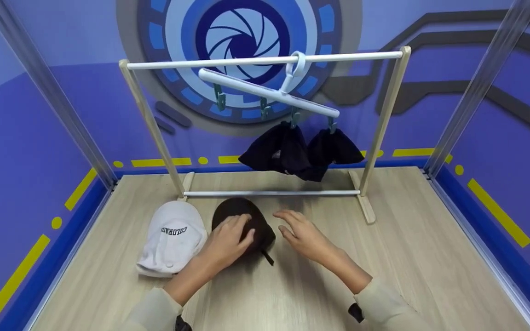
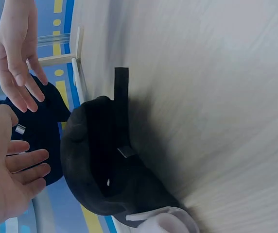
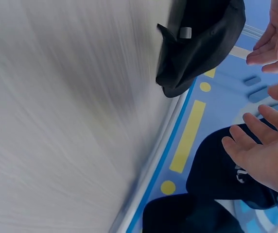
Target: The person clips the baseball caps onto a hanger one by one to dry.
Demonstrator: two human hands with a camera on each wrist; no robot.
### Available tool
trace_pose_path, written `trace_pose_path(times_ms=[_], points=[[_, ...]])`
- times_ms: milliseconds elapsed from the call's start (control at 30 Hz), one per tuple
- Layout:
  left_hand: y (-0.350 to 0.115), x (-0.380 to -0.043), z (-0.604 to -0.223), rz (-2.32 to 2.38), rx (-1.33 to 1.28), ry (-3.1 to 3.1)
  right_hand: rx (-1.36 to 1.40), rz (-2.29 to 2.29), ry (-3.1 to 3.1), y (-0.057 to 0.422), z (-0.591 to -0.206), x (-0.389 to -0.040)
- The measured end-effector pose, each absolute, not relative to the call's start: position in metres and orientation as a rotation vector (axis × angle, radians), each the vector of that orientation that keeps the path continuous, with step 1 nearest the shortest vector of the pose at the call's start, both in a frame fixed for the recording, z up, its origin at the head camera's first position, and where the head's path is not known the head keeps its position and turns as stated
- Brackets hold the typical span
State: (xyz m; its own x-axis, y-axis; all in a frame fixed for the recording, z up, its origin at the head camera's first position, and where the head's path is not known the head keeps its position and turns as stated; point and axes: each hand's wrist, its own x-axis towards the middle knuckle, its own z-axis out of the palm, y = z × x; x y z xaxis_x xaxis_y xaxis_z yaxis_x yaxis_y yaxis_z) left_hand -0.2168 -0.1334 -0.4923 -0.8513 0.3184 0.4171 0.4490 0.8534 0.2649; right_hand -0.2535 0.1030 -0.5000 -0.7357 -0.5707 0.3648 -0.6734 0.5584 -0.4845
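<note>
A black cap (image 1: 235, 208) with a loose back strap lies on the table, its strap (image 2: 121, 102) sticking out in the left wrist view. My left hand (image 1: 229, 240) is over this cap, fingers relaxed and thumb apart, holding nothing. To the cap's right, my right hand (image 1: 308, 236) hovers above the table with fingers extended towards it, also holding nothing. In the right wrist view the palm (image 3: 270, 158) faces the other hand. On the left sits a white cap (image 1: 175, 241) with dark lettering, beside the black one.
Behind the hands stands a rack with a white top bar (image 1: 177, 64) and wooden legs (image 1: 384, 119). A tilted white hanger (image 1: 265, 94) hangs from it, with green clips (image 1: 220, 100). Black caps (image 1: 283, 154) hang from its right-hand clips. Blue patterned walls (image 1: 30, 184) enclose the table.
</note>
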Motion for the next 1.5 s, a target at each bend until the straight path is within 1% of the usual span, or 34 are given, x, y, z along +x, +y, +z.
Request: trace_pose_path(times_ms=[433, 933, 1233, 1500], points=[[-0.147, -0.207, -0.503, -0.437, -0.584, -2.547, 1.067, 0.974, -2.626, 0.092, -0.507, -0.252], [-0.174, -0.198, -0.517, -0.298, -0.629, -2.620, 1.199, 0.825, -2.631, 0.074, -0.516, -0.248], [-0.187, -0.187, -0.534, -0.249, -0.639, -2.665, 1.300, 0.664, -2.688, 0.054, -0.535, -0.239], [-0.197, -0.186, -0.544, -0.256, -0.585, -2.626, 1.315, 0.532, -2.643, 0.039, -0.547, -0.236]])
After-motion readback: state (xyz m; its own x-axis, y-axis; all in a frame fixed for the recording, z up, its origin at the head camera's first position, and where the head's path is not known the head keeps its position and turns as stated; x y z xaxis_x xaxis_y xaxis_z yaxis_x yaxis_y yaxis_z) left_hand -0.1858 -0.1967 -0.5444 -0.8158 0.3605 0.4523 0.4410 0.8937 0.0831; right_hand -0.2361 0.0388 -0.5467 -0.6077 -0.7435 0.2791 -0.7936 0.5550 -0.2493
